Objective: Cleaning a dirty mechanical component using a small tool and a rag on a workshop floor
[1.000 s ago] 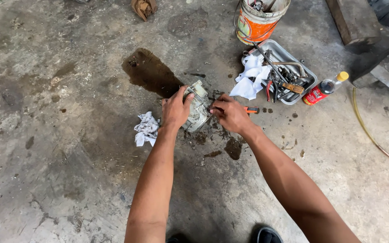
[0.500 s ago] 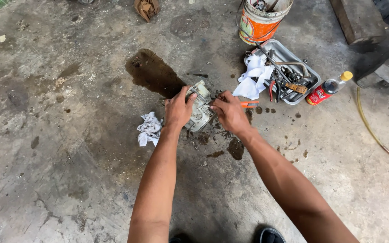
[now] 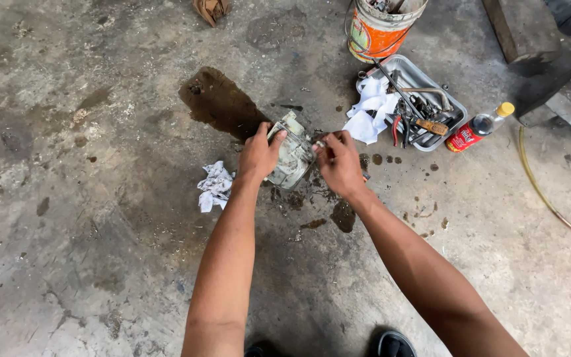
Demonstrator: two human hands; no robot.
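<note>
Floor point(image 3: 100, 251): stained grey concrete floor, carries everything; dark wet patch point(image 3: 216, 99) just beyond the left hand.
Bucket point(image 3: 379, 30): orange-and-white plastic bucket with parts inside, well beyond the right hand.
Tray point(image 3: 454, 125): grey rectangular metal tray of hand tools, beyond and to the right of the right hand; white crumpled cloth point(image 3: 371, 109) draped over its near-left edge.
Engine part point(image 3: 292, 158): grimy grey cast-metal engine part, sits on the floor between both hands.
Left hand point(image 3: 259, 155): wrapped over the part's left side, fingers on its top edge, holding it steady.
Right hand point(image 3: 340, 165): closed, fingertips pinched at the part's right edge; something small with a red bit shows under it, can't tell what exactly.
Bottle point(image 3: 478, 127): red plastic bottle with yellow cap, lying on its side, touching the tray's right end.
Rag point(image 3: 215, 186): small white crumpled rag with grey smudges, on the floor just left of the left wrist.
Hose point(image 3: 540, 192): thin yellowish hose, curving along the floor far right of the right arm.
Spots point(image 3: 342, 215): dark oil spots near the right wrist.
</note>
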